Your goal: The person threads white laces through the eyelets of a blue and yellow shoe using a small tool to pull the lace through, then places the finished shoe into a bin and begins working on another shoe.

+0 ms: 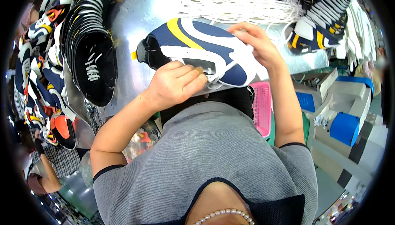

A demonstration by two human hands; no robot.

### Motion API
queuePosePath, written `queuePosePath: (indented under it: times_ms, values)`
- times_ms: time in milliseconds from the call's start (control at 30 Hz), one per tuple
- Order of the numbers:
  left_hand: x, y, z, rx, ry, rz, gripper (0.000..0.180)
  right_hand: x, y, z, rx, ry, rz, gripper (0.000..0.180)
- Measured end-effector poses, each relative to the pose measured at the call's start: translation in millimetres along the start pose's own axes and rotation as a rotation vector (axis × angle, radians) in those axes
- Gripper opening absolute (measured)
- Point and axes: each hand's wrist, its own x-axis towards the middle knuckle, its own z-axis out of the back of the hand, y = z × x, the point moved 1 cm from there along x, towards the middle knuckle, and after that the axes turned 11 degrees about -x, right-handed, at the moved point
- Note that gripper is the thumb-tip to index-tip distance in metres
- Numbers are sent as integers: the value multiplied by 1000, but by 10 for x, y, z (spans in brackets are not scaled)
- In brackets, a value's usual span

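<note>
Pearl necklace (223, 211) nearest, the worker's left hand (177, 81) grips a navy-and-white shoe (214, 44) at upper centre, right hand (260, 44) at its edge, hold unclear; lacing looks barely begun, white lace (228, 67) near the toe (236, 77), far eyelets (189, 53) bare.

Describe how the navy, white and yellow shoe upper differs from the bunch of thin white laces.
The navy, white and yellow shoe upper is one broad, curved piece; the bunch of thin white laces is many strands. The upper is multicoloured, the laces plain white. The left hand and right hand are on the upper; the laces lie spread on the shiny metal table. Both show white.
</note>
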Motion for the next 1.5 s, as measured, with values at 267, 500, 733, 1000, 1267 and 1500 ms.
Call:
queuePosePath:
  times_ms: [267,500,733,1000,1267,1500]
  values:
    - [22,283,31,-131,-40,231,15,-884,302,2,-358,-317,-177,26]
    - [-44,554,5,-1003,226,1014,34,-170,-29,-134,-145,-398,-123,41]
    - [148,579,78,-835,317,979,40,-227,-332,-386,-136,-502,-35,46]
    - [56,440,126,-638,209,814,33,-223,-250,-401,91,-383,-79,56]
    - [70,423,79,-1244,254,1544,36,-329,10,-640,-143,-421,132,57]
    - [6,454,-37,-1173,20,1527,18,-327,-37,-653,-86,-436,-8,50]
